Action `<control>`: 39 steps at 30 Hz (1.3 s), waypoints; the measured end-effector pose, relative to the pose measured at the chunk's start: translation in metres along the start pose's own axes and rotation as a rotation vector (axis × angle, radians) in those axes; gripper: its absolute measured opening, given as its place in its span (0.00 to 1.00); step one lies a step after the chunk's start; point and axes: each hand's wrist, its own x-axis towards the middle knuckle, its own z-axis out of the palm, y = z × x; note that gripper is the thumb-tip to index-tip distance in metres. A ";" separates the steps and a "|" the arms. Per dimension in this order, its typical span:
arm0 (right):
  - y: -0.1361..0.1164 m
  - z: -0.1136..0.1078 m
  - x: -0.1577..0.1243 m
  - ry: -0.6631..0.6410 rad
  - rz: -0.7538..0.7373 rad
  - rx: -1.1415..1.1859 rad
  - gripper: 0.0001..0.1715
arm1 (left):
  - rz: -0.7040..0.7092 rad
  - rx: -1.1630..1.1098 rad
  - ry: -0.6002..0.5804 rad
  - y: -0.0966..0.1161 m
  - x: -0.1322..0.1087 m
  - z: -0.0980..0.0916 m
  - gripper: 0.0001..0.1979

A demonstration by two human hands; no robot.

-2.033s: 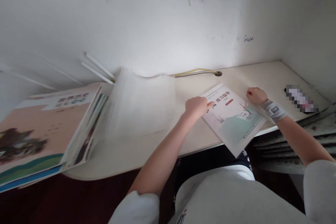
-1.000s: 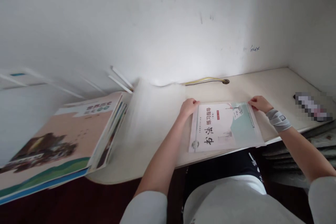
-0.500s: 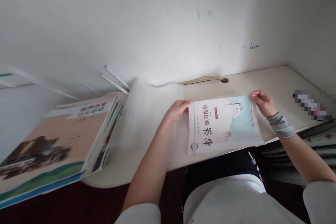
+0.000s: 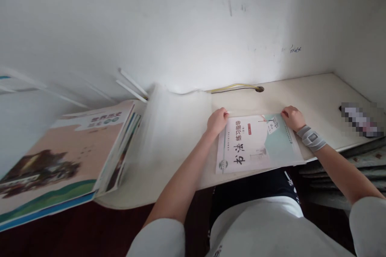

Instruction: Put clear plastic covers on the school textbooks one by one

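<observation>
A calligraphy exercise book [image 4: 256,144] with a white and pale green cover lies on the desk near its front edge, turned sideways. Clear plastic film, seemingly a book cover [image 4: 253,111], extends past the book's far edge. My left hand [image 4: 217,121] is closed on the film at the book's far left corner. At the far right corner my right hand [image 4: 293,118], with a grey wrist wrap, is also closed, its fingers pinching the film's edge. The fingertips of both hands are partly hidden.
To the left stand stacked textbooks [image 4: 69,156] with a pink-toned top cover. Beside them lie translucent plastic sheets [image 4: 171,128]. Yellow and black cables [image 4: 235,87] run to a hole by the wall. A blurred-out object [image 4: 360,119] lies at the desk's right end.
The book has gone from being held up slightly to lying lower at the desk edge. Both hands have turned knuckles-up and moved closer together along its far edge.
</observation>
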 end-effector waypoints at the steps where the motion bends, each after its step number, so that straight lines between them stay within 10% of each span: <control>1: -0.002 0.003 -0.001 0.007 0.005 -0.043 0.14 | -0.004 0.048 0.007 0.003 -0.001 0.003 0.08; 16: -0.005 0.014 0.017 0.012 -0.016 -0.213 0.17 | 0.040 0.351 0.046 0.030 -0.022 -0.002 0.21; 22: -0.003 0.011 0.016 0.010 -0.002 -0.195 0.18 | 0.217 0.310 -0.325 0.067 -0.078 0.016 0.34; 25: -0.003 0.006 0.016 0.003 0.018 -0.196 0.17 | 0.219 0.328 -0.295 0.074 -0.099 0.036 0.37; 35: -0.135 0.002 -0.030 -0.040 -0.341 0.018 0.32 | 0.205 0.249 -0.207 0.096 -0.076 0.043 0.31; 39: -0.143 0.021 -0.024 -0.094 -0.333 0.048 0.33 | 0.217 0.244 -0.160 0.097 -0.064 0.057 0.29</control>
